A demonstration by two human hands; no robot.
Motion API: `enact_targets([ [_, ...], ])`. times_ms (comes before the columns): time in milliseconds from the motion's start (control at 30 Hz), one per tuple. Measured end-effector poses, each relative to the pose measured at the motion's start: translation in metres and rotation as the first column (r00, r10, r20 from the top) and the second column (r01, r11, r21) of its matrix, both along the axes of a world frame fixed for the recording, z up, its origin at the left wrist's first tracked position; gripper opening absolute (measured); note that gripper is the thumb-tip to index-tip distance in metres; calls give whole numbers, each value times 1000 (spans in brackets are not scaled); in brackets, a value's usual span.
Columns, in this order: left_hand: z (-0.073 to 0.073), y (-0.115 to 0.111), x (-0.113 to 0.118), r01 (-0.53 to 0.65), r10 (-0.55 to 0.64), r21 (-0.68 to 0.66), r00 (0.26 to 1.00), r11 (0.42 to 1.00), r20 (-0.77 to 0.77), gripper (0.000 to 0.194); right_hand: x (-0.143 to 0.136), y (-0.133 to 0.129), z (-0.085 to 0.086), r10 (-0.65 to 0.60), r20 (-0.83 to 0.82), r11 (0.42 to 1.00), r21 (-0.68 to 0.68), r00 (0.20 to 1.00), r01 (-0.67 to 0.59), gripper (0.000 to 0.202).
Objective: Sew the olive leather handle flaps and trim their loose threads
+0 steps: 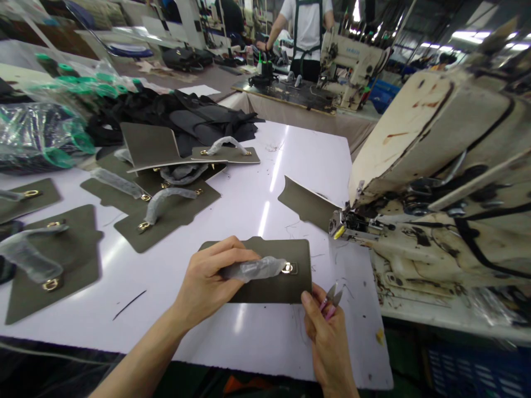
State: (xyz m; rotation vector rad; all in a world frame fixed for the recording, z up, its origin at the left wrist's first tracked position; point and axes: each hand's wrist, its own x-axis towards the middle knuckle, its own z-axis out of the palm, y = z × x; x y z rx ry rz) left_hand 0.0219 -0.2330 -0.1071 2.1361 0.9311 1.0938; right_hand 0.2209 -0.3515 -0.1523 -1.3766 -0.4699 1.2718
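An olive-grey panel (269, 290) lies in front of me on the white table, with a plastic-wrapped handle (261, 269) and a gold ring fitting (287, 268) on it. My left hand (219, 273) is closed round the left part of that handle. At the panel's lower right corner, my right hand (326, 320) pinches the edge between thumb and fingers. Small pink-handled snips (332, 301) are also held in my right hand, blades pointing up. Another olive panel (309, 203) lies beyond, its right end by the sewing machine's (415, 155) foot.
Several olive panels with wrapped handles (166, 207) lie on the white table (166, 301) at left. Behind them are black pieces (194, 116) and bagged thread spools (66, 110). The sewing machine bounds the right side. A person (307, 33) stands across at another machine (352, 66).
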Motion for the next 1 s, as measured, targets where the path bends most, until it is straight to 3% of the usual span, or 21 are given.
enact_targets([
  [133,9,-8,4,69,-62,152,997,986,-50,31,4,-2,-7,-16,-1,1000,-9,1000,16,45],
  [367,9,-20,7,58,-25,375,995,925,-92,30,6,1,-11,-80,-66,997,-20,995,79,47],
  [767,-3,-22,13,105,-81,358,993,928,-83,33,11,-2,-9,-120,-80,992,-37,990,118,46],
  [1000,-10,-9,8,77,-77,273,997,959,-11,33,8,-2,-4,-89,51,995,-46,995,92,53],
])
